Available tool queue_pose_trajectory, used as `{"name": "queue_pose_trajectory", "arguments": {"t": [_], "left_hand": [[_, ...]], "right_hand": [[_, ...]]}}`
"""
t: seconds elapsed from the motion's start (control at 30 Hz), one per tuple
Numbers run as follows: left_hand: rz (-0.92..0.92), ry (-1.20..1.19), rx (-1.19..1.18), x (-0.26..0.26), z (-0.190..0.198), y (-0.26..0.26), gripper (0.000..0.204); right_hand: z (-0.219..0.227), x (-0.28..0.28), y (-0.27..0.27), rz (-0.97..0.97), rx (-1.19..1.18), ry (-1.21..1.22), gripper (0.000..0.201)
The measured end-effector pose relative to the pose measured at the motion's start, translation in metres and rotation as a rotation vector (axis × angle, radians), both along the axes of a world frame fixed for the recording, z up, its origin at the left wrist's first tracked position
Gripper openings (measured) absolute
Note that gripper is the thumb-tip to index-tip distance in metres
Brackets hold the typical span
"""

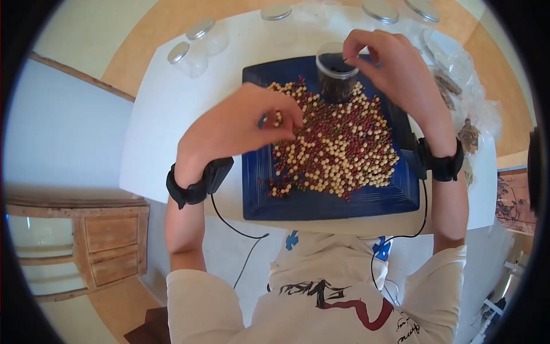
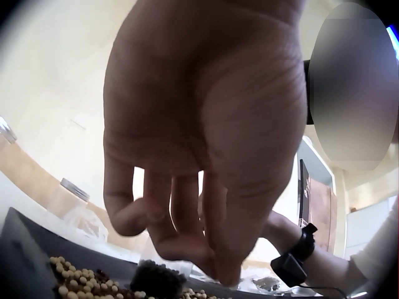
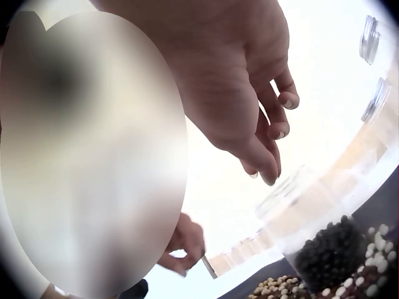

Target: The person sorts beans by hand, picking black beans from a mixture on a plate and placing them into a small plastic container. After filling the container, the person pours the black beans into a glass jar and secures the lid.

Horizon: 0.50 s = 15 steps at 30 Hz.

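In the head view the left hand [image 1: 243, 123] hovers over the left part of mixed beans [image 1: 338, 143] on a blue tray [image 1: 326, 211]. Its thumb and forefinger tips come together; whether anything is between them is hidden. The right hand [image 1: 398, 69] is above the rim of a clear jar [image 1: 337, 74] standing on the tray's far side. A dark speck, apparently a black bean [image 1: 345, 59], shows at its pinched fingertips. Black beans [image 3: 330, 252] fill the lower part of the jar in the right wrist view, below the right hand [image 3: 243, 93]. The left hand [image 2: 199, 137] fills the left wrist view.
Clear jars with silver lids stand along the white table's [image 1: 149, 126] far edge, two at the left [image 1: 192, 62], others at the middle and right. Clear plastic bags [image 1: 458, 66] with brown contents lie at the right. Black cables run from both wrist straps.
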<state>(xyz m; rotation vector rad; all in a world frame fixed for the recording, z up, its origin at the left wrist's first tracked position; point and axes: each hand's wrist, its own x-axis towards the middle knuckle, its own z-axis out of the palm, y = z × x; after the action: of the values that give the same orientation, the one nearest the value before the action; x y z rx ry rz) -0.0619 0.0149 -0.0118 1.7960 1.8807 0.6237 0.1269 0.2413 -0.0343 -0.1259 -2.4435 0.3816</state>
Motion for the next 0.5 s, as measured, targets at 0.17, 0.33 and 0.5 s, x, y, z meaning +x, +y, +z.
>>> {"name": "queue_pose_trajectory", "arguments": {"t": [0.17, 0.33, 0.5], "left_hand": [[-0.171, -0.03, -0.219, 0.011, -0.022, -0.029, 0.021], [-0.199, -0.04, -0.253, 0.014, -0.031, -0.038, 0.022], [-0.179, -0.039, -0.278, 0.017, -0.039, -0.042, 0.019]], "right_hand": [[-0.001, -0.002, -0.001, -0.094, 0.083, -0.019, 0.012], [-0.001, -0.003, -0.004, -0.127, 0.145, 0.001, 0.01], [0.01, -0.001, -0.017, -0.166, 0.031, -0.086, 0.01]]}}
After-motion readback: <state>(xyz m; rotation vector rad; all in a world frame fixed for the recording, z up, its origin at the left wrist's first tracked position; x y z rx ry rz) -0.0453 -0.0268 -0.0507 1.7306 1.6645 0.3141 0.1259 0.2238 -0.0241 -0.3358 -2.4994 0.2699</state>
